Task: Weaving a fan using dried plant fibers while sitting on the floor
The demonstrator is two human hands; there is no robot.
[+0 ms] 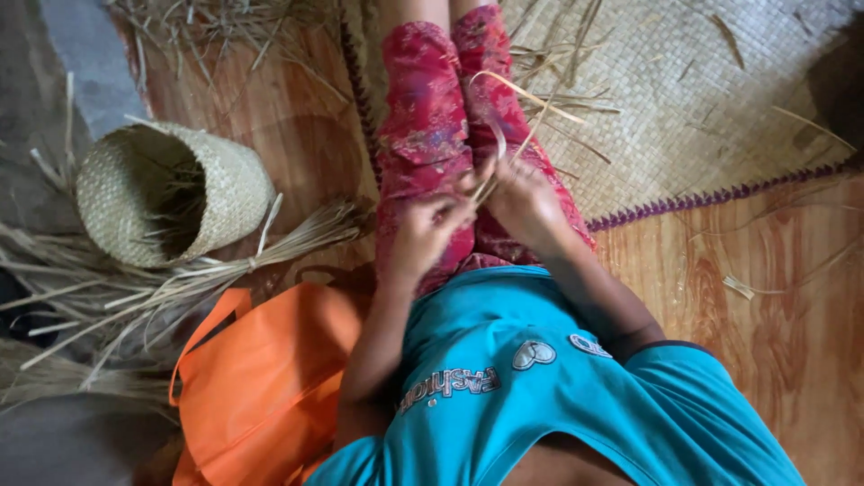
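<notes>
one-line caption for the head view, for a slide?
Both hands, left hand and right hand, work straw strips beside a woven basket.

I wear a short-sleeved turquoise T-shirt [576, 396] with a printed heart motif, and red floral-patterned trousers [432, 135]; my forearms are bare.

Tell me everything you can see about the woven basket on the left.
The basket is small and round, woven from pale straw-like fibre. It lies tipped on its side on the wooden floor, its dark mouth facing right, loose strands inside. A tied bundle of straw lies against its lower edge. Neither hand touches it.
</notes>
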